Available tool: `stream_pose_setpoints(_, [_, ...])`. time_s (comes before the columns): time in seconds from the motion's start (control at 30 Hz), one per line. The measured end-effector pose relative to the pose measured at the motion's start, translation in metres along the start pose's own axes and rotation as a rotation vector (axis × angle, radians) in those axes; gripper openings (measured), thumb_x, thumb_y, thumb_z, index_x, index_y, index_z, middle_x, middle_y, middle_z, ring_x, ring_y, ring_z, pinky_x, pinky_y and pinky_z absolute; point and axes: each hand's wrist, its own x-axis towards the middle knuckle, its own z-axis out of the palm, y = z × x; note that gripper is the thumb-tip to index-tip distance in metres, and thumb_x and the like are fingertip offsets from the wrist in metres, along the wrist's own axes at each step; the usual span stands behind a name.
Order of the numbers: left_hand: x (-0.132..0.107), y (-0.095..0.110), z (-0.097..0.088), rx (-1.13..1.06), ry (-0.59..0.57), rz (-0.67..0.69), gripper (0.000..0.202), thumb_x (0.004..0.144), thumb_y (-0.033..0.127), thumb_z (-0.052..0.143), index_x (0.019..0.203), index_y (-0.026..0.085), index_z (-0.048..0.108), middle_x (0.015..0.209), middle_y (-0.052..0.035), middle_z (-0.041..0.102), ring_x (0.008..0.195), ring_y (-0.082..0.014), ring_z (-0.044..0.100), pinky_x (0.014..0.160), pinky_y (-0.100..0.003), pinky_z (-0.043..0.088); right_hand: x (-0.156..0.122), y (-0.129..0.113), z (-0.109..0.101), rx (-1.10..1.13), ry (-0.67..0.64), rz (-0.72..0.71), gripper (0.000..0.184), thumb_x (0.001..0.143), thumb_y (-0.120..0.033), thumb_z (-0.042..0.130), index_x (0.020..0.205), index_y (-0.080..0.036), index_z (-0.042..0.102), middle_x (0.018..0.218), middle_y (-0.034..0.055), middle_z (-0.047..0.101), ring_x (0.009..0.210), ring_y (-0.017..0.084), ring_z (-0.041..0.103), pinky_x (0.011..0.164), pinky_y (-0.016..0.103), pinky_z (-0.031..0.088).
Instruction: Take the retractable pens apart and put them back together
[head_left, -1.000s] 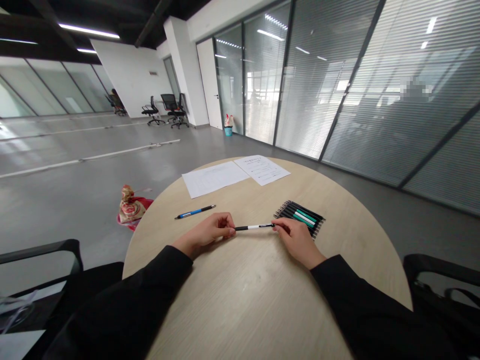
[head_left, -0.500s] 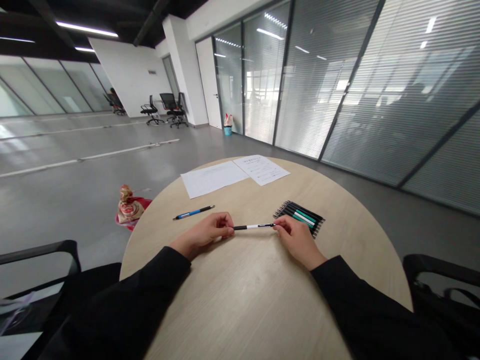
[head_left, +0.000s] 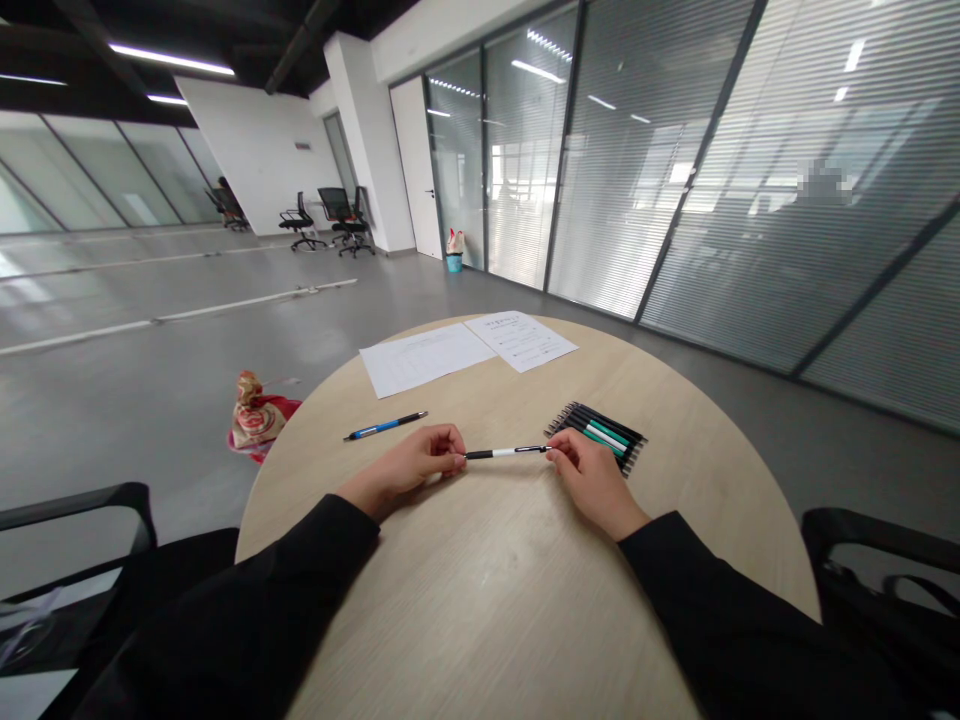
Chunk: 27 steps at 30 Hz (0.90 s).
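A black and white pen [head_left: 506, 452] is stretched level between my two hands, just above or on the tabletop; which of these I cannot tell. My left hand [head_left: 426, 462] is closed, pinching the pen's black end. At the other end, by the clip, the fingers of my right hand [head_left: 589, 472] pinch the tip. A row of several pens [head_left: 600, 432], black with green and white ones among them, lies just beyond my right hand, which hides part of it. Left of my left hand lies a separate blue and black pen [head_left: 385, 426].
Two printed sheets [head_left: 427, 357] lie at the far side of the round wooden table [head_left: 495, 600]. Black chair armrests flank it, left [head_left: 82, 505] and right [head_left: 885, 535]. A patterned bag [head_left: 257, 415] in a pink bin stands on the floor to the left.
Both hands keep their hold on the pen, which has barely turned, its clip showing a little more. The whole view has shifted very slightly.
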Motion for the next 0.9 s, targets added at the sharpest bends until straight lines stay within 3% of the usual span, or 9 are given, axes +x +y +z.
stream_pose_setpoints(0.63, [0.0013, -0.0014, -0.0015, 0.016, -0.001, 0.036, 0.021, 0.076, 0.027, 0.077, 0.078, 0.016, 0.059, 0.066, 0.0009, 0.062, 0.059, -0.0099, 0.052, 0.053, -0.022, 0.033, -0.0017, 0.0001, -0.0003, -0.019, -0.028, 0.017, 0.015, 0.094, -0.028, 0.053, 0.093, -0.02, 0.065, 0.081, 0.0037, 0.071, 0.07, 0.02, 0.065, 0.064, 0.029, 0.045])
stream_pose_setpoints(0.9, [0.0003, 0.0004, -0.0009, 0.014, -0.002, 0.018, 0.019, 0.076, 0.026, 0.076, 0.078, 0.016, 0.059, 0.065, 0.0023, 0.061, 0.055, -0.0082, 0.047, 0.051, -0.022, 0.031, -0.0018, -0.003, -0.0024, -0.04, -0.035, -0.004, 0.017, 0.095, -0.028, 0.051, 0.089, -0.02, 0.065, 0.079, 0.003, 0.071, 0.07, 0.019, 0.064, 0.065, 0.028, 0.043])
